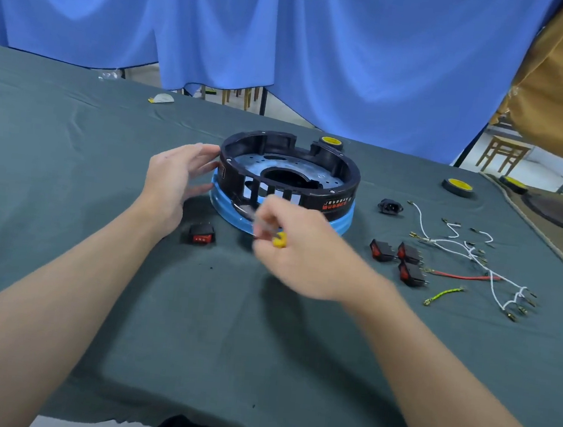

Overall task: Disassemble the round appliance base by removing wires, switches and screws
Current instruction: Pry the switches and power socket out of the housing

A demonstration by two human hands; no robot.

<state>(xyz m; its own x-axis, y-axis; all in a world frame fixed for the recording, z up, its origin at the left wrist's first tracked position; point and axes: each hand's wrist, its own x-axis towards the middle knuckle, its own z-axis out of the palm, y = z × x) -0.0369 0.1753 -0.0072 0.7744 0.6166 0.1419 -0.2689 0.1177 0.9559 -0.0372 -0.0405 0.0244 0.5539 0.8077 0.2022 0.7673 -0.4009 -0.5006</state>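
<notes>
- The round appliance base [286, 179], a black slotted ring on a blue rim, stood near the middle of the desk [72, 158], which was covered in dark green cloth.
- The left hand [173, 182] rested against the base's left wall, its fingers nearly straight and its grip loose around nothing.
- The right hand [300, 249] was smeared by motion blur just in front of the base. Its grip was curled around a yellow-handled tool [279, 240], but the blur hid what kind of tool it was and where its tip lay.
- The hand covered part of the base's front wall, and the red lettering there was too small to read.
- One black rocker switch [202, 235] with a red face lay beside the left wrist.
- Three more rocker switches [402, 261] sat clustered to the right of the base, touching or nearly so.
- A black power socket [390, 206] lay near the base's right edge.
- White wires [459, 246], a red wire [463, 276] and a green-yellow wire [442, 293] lay loose farther right. How the white ones were tangled was unclear.
- A black wheel with a yellow hub [458, 187] lay farther back, and another [331, 143] was half hidden behind the base.
- A blue curtain [323, 45] hung behind the desk.
</notes>
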